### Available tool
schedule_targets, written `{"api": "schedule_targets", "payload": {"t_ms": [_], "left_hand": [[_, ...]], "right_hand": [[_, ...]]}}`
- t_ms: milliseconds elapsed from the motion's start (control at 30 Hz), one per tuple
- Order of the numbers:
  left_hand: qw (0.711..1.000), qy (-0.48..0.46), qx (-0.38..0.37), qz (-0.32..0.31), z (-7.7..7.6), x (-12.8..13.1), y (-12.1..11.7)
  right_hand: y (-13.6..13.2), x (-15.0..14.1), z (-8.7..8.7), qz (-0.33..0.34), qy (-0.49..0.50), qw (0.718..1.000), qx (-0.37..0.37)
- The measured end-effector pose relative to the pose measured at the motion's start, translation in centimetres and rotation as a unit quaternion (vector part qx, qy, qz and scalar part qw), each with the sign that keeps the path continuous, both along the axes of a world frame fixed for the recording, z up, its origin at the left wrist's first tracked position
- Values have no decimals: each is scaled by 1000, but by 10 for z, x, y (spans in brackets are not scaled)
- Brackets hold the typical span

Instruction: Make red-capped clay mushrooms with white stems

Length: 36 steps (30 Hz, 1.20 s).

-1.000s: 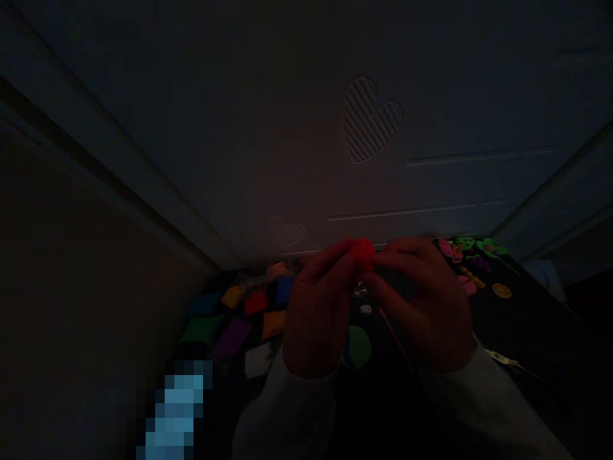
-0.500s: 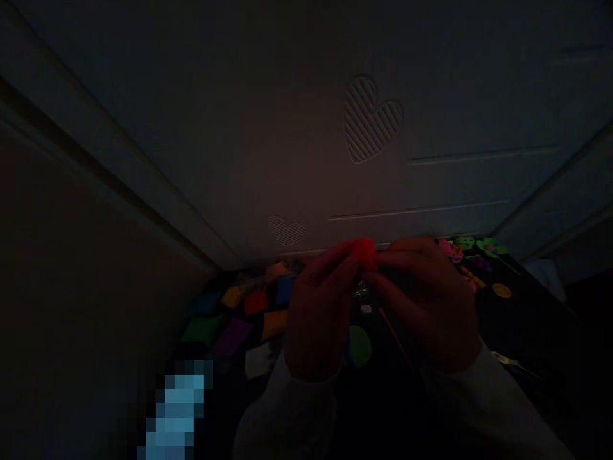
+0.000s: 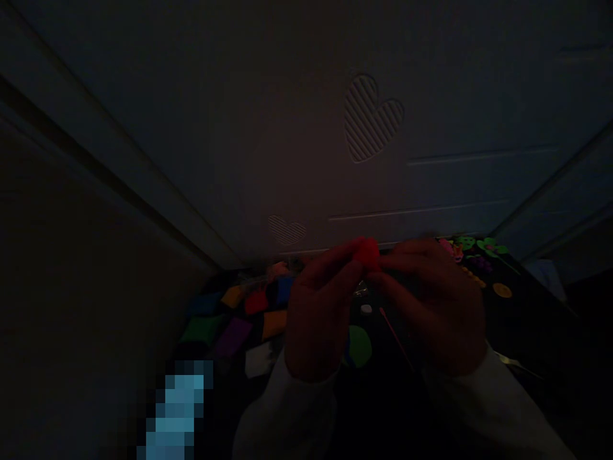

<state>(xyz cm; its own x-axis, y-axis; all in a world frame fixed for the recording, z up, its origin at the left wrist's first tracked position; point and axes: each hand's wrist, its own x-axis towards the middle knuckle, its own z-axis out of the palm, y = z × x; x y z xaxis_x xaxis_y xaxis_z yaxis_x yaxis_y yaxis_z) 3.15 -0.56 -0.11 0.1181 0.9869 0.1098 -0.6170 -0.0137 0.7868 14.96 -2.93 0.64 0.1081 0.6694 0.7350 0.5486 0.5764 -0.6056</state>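
Red lump (image 3: pixel 369 253): above counter (image 3: pixel 522 326), pinched in left hand (image 3: pixel 318 322) | right hand (image 3: pixel 443 306): fingers at its edge, grip or mere touch unclear | likely light, soft, easily dented; best held lightly by opposite sides

The left hand (image 3: pixel 317 319) partly hides the red lump (image 3: pixel 369 253) and orange packet (image 3: pixel 274 324); darkness hides the worktop's (image 3: pixel 378 406) near edge.

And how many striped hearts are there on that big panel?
2: the larger heart is high, right of centre; the smaller heart is lower and further left. Dim light could hide others.
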Motion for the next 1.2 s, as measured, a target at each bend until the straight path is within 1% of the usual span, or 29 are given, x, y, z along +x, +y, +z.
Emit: {"api": "schedule_targets", "payload": {"t_ms": [200,300,400,467,533,633,733,833,933,1000,1100,1200], "left_hand": [[999,1,30,9,-2,-1,-1],[998,1,58,10,-4,-3,0],[996,9,88,18,-6,-4,0],[993,22,111,32,-6,-4,-1],[988,44,132,62,-6,-4,-3],[975,84,163,124,-4,-1,-7],[959,115,197,165,-3,1,-10],[949,135,212,191,-5,2,-11],[938,160,229,205,-7,2,-11],[924,188,244,227,-9,0,-12],[895,245,259,267,-11,-2,-12],[877,277,273,281,-12,-4,-12]], "right_hand": [[-1,1,1,5,-8,1000,-2],[-1,1,2,14,2,1000,-5],[-2,2,2,23,20,999,-23],[-2,2,2,27,36,998,-36],[-3,3,1,38,61,996,-53],[-3,3,2,67,94,990,-84],[-3,2,3,68,103,987,-101],[-2,1,4,65,123,983,-116],[-2,0,3,82,165,975,-123],[-2,0,2,97,186,969,-129],[-3,0,1,104,190,967,-134],[-3,0,1,109,190,966,-135]]}}
